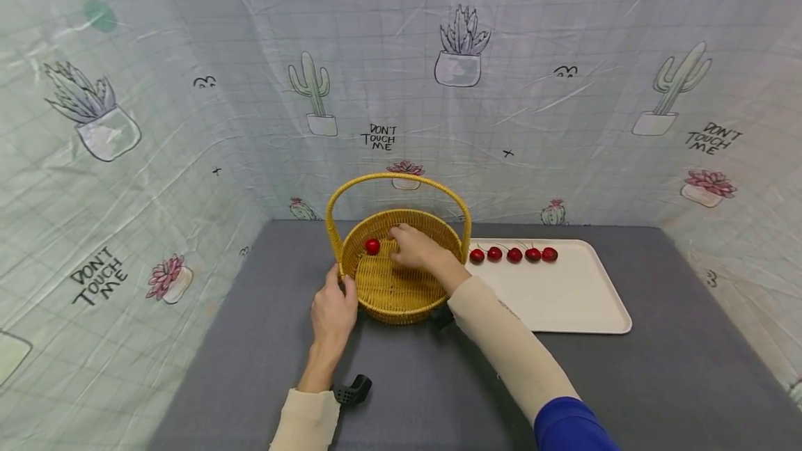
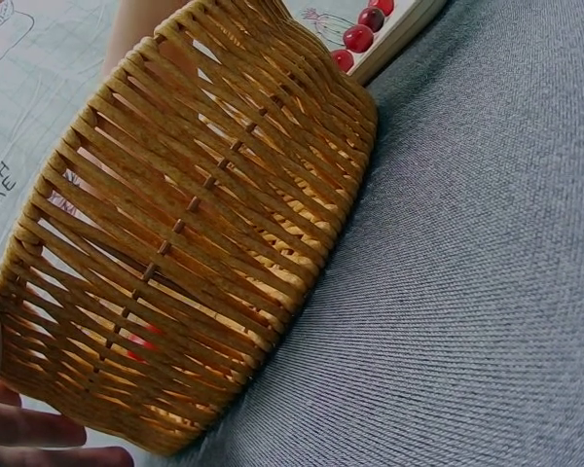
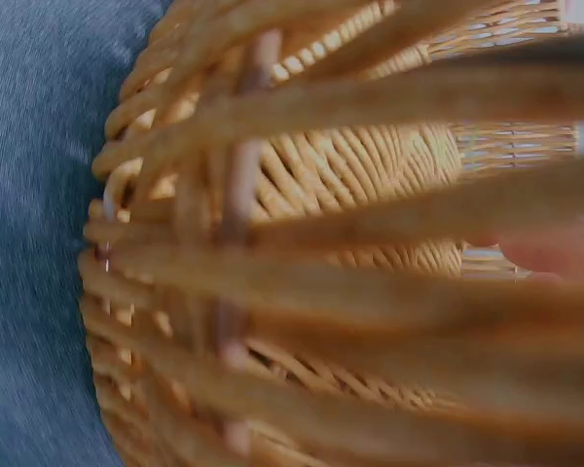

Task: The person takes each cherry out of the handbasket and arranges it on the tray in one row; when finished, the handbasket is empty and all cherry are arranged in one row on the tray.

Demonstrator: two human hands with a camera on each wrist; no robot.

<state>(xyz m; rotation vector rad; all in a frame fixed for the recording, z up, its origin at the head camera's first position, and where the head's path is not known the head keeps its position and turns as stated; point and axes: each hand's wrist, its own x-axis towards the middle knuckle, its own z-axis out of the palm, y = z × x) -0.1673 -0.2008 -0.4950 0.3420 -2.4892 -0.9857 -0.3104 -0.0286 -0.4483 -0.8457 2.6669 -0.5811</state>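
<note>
A yellow woven basket [image 1: 391, 312] with a tall arched handle stands on the grey table. My left hand [image 1: 333, 308] grips its left rim, near the foot of the handle; in the left wrist view some fingers [image 2: 39, 428] lie against the outer wall. Inside the basket, my right hand [image 1: 416, 248] hovers over the far half, thumb and fingers apart, with nothing visible between them. A red cherry [image 1: 372, 246] lies just left of those fingertips, against the basket's left side. The weave hides most of the right hand in the right wrist view.
A cream tray [image 1: 570, 298] lies to the right of the basket, partly behind the right forearm. Several cherries [image 1: 514, 255] with stems form a row along its far edge. A patterned curtain [image 1: 401, 103] hangs behind the table and at both sides.
</note>
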